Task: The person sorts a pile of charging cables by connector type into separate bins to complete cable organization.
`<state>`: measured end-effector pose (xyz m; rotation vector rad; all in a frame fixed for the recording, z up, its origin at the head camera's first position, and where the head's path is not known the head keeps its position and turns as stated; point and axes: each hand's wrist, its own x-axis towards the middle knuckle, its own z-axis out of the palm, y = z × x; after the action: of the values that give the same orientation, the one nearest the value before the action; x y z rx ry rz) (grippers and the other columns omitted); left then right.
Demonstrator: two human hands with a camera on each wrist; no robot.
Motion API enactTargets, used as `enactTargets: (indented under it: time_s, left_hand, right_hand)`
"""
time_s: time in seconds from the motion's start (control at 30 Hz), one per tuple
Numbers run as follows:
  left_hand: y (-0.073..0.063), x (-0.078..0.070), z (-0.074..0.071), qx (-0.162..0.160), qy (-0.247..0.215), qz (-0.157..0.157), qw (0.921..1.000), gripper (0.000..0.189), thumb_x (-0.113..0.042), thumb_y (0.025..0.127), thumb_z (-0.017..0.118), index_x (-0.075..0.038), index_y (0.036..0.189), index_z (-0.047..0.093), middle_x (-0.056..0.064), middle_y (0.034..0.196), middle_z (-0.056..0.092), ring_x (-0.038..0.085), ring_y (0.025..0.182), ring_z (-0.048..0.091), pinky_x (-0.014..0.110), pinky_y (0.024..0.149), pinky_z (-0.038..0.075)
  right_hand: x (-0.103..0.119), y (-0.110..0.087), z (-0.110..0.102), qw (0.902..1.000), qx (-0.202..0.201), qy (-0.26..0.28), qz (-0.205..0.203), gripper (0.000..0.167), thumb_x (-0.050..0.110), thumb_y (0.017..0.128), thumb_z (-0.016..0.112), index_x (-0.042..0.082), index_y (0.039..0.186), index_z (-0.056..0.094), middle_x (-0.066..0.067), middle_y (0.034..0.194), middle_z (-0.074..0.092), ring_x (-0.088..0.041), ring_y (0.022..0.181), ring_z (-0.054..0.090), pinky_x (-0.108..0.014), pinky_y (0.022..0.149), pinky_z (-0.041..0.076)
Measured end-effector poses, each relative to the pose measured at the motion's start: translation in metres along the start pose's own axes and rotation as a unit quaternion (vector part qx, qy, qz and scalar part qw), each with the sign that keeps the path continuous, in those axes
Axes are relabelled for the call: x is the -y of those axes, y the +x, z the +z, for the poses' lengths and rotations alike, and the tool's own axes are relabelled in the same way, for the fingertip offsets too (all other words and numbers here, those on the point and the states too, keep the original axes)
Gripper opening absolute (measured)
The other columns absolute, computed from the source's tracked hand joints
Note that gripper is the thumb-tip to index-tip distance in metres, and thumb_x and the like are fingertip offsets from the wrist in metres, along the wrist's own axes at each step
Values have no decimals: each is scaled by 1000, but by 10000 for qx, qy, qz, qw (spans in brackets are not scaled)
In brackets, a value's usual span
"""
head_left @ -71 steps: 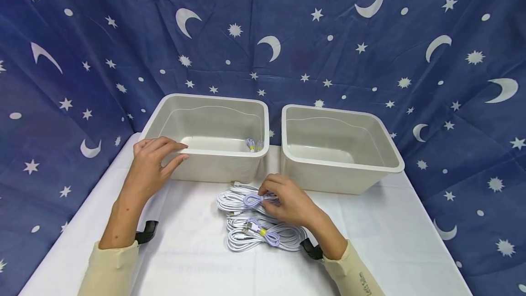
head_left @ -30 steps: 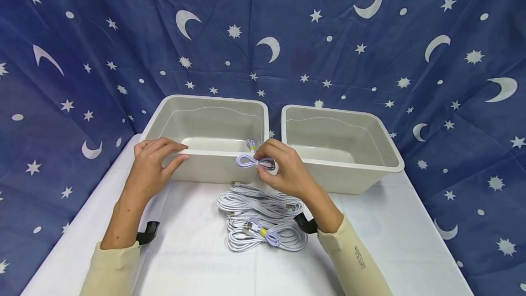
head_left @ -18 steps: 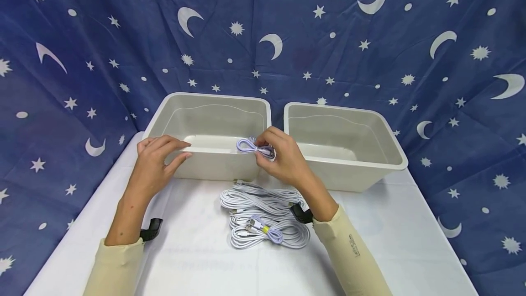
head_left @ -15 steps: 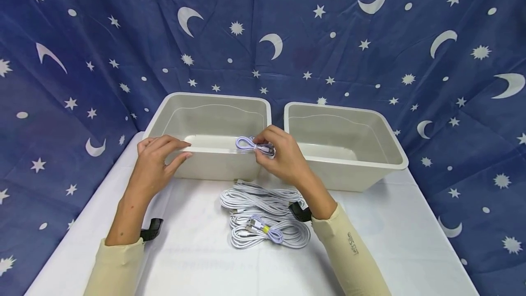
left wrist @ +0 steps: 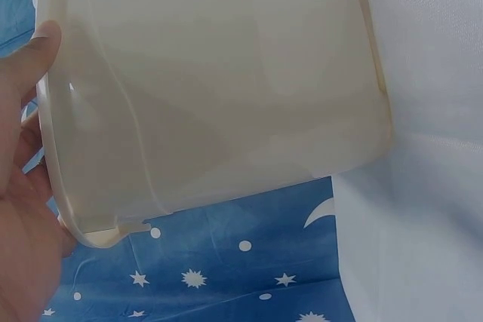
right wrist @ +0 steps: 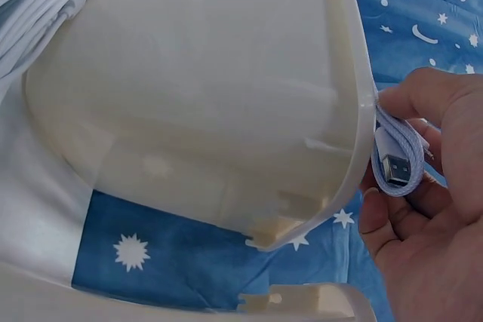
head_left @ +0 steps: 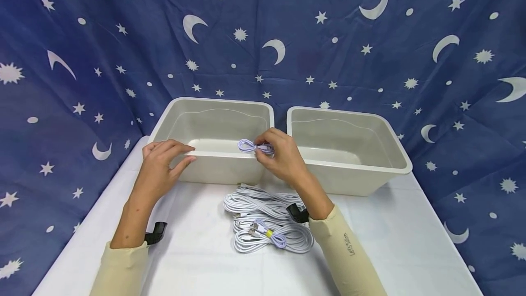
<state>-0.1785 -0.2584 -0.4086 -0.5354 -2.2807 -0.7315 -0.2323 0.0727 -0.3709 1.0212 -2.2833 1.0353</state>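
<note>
My right hand (head_left: 283, 155) pinches a small lilac USB cable (head_left: 246, 145), coiled and tied, over the front right rim of the left bin (head_left: 222, 168). In the right wrist view the metal USB plug (right wrist: 396, 170) of this cable shows beside the bin's rim. My left hand (head_left: 162, 168) holds the same bin's front rim near its left end, thumb outside and fingers inside. On the table, just in front of the bins, lies a pile of white coiled cables (head_left: 255, 202). On top of it rests another lilac cable (head_left: 278, 240) with a yellow band.
To the right stands a second beige bin (head_left: 349, 175), a narrow gap from the first. A white cloth (head_left: 197, 250) covers the table. Behind and beside it hangs a blue curtain (head_left: 230, 3) with moons and stars.
My right hand has lifted the lilac cable off the white cable pile and carried it up to the left bin's rim. My left hand has kept its place.
</note>
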Motion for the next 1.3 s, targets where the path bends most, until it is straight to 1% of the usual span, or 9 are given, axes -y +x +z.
enactTargets:
  time_s: [0.27,0.4,0.6,0.8,0.93,1.1,1.3]
  left_hand:
    - [0,0,-1,3,31,6,10000,22,-12,87,87,-10,108,80,3,101,74,29,97,68,55,98,32]
    - [-1,1,-2,18,59,-2,10000,23,-12,87,87,-10,108,80,4,102,74,30,97,68,56,99,32]
    - [-1,2,-2,34,81,-66,9999,23,-12,87,88,-11,108,80,4,103,74,31,98,68,56,99,32]
    - [-1,3,-1,59,57,-87,9999,23,-14,88,88,-11,109,80,4,104,74,30,99,67,55,100,31]
    - [-2,2,-2,59,68,-88,9999,23,-14,87,88,-10,109,80,4,103,74,30,98,67,55,100,31]
    - [-2,2,-3,56,45,-87,9999,23,-13,87,88,-10,108,80,4,103,74,30,98,67,55,100,31]
    - [-1,2,-1,52,-17,-91,9999,23,-12,87,88,-10,109,80,5,104,74,30,98,67,54,100,31]
  right_hand:
    - [-1,1,3,9999,129,85,56,15,4,88,78,2,103,76,-5,102,71,-17,92,64,-32,81,55]
    - [-1,1,5,9998,161,131,70,17,5,88,78,4,105,75,-4,103,70,-16,94,64,-31,83,54]
    - [-1,0,3,9997,163,194,38,21,5,87,78,2,108,75,-5,107,70,-18,98,64,-33,86,54]
    - [-3,-4,1,9996,111,243,-82,21,2,86,77,2,107,76,-5,107,70,-20,98,65,-35,86,55]
    - [-4,-12,0,9995,80,253,-183,20,3,86,77,2,106,76,-5,106,70,-20,96,65,-35,86,55]
    - [-2,-22,-2,9992,-133,183,-339,18,3,87,78,5,104,76,-4,107,70,-20,101,65,-35,89,55]
    - [7,-36,-11,9991,-55,-3,-424,19,3,87,78,7,106,75,-4,112,66,-22,109,64,-38,96,53]
